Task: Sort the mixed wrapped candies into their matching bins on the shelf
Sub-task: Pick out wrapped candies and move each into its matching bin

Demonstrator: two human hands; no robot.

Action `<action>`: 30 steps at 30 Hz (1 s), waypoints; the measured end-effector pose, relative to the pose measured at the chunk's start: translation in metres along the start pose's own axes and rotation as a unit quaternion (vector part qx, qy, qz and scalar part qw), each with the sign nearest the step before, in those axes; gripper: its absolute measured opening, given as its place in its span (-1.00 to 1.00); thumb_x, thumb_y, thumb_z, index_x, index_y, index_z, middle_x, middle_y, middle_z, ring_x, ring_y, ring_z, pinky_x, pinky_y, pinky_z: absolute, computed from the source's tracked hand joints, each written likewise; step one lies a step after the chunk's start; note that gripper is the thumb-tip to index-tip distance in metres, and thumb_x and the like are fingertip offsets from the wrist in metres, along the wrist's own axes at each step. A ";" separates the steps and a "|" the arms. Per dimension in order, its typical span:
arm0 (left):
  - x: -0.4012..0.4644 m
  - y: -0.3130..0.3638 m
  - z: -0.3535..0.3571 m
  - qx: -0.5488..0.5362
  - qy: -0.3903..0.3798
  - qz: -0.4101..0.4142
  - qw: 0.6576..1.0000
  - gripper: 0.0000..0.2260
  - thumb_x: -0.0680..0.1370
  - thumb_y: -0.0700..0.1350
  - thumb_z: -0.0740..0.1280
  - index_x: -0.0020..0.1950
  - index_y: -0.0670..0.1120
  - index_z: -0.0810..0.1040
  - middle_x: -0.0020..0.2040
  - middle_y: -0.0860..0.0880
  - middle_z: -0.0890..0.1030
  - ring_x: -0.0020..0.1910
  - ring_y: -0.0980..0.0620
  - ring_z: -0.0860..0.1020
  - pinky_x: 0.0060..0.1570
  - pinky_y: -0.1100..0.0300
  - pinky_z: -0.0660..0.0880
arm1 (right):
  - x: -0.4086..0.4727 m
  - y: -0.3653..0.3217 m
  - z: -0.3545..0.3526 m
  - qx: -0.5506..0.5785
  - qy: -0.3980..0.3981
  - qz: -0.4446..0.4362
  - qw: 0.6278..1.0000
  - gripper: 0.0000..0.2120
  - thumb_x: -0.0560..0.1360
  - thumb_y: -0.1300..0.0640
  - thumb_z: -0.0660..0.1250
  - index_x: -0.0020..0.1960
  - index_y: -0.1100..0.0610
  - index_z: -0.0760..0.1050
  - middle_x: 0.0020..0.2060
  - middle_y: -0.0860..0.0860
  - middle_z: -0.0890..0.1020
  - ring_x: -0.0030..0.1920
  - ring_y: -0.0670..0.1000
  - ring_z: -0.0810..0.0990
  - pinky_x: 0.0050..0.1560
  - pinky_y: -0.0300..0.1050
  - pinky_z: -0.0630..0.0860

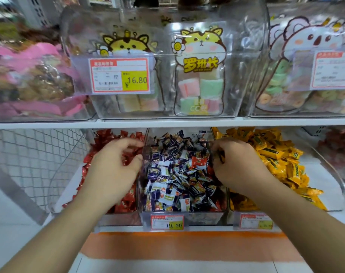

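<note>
Left hand: we see our left hand (pixel 116 164) over the red candy bin (pixel 92 194), fingers loosely curled and apart; it is blurred, and we cannot tell whether anything sits under the fingertips.
Right hand: our right hand (pixel 236 164) is at the wall between the middle bin (pixel 179 215) and the yellow candy bin (pixel 325 186), fingers curled tight on something small and dark; we cannot make out which candy it is.
Mixed candies: between our hands lies the pile of mixed candies (pixel 177 174), mostly dark blue and white wrappers, with an orange-red candy (pixel 199 160) just left of our right hand.
Red candies: the red candies (pixel 100 138) show beyond and below our left hand, which covers the middle of that heap.
Yellow candies: the yellow candies (pixel 276 154) spread to the right of our right hand; our forearm hides the near left part.
Price tags: a tag reading 19.90 (pixel 167 222) sits below and between our wrists; the tag to the right (pixel 256 221) is too blurred to read.
Upper shelf: above our hands stand clear bins with cartoon animals, and the one straight above holds a tag reading 16.80 (pixel 119 75) and pastel blocks.
Edges: the bin of dark red sweets (pixel 339 146) far right is cut off, as is the pink bagged stock (pixel 29 79) up left.
</note>
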State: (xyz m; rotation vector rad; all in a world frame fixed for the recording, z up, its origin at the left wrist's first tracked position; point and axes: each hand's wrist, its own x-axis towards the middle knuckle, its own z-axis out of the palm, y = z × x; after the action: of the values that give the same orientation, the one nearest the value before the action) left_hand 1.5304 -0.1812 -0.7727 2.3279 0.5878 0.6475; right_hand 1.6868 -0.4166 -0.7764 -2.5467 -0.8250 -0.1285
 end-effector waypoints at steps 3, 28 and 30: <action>0.006 0.029 0.022 -0.001 -0.058 0.042 0.997 -0.79 0.58 -0.08 0.43 0.15 0.22 0.64 -0.01 0.26 0.65 -0.02 0.33 0.58 0.03 0.39 0.49 | 0.002 0.004 0.000 -0.004 -0.014 -0.004 1.000 -0.85 0.52 0.22 0.34 0.05 0.06 0.58 -0.01 -0.01 0.60 -0.31 -0.15 0.45 -0.41 -0.35 0.31; 0.005 0.065 0.082 0.089 -0.105 0.089 0.986 -0.78 0.55 -0.18 0.49 0.12 0.10 0.68 -0.07 0.21 0.61 -0.11 0.30 0.56 -0.08 0.50 0.46 | -0.004 0.015 -0.010 0.056 -0.034 -0.001 0.998 -0.66 0.60 0.09 0.39 0.37 0.05 0.50 0.28 0.00 0.56 0.29 0.08 0.51 0.22 -0.08 0.52; -0.011 0.059 0.058 0.075 -0.083 0.074 0.991 -0.80 0.55 -0.13 0.50 0.10 0.14 0.67 -0.07 0.23 0.58 -0.10 0.29 0.54 -0.03 0.39 0.51 | -0.005 0.012 -0.010 0.048 -0.034 0.004 0.998 -0.68 0.60 0.10 0.37 0.35 0.06 0.52 0.27 0.02 0.57 0.29 0.10 0.52 0.22 -0.04 0.54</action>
State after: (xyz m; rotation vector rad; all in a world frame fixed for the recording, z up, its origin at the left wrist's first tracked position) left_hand 1.5695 -0.2554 -0.7745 2.5552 0.4022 0.4834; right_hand 1.6896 -0.4325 -0.7730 -2.4755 -0.8261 -0.0005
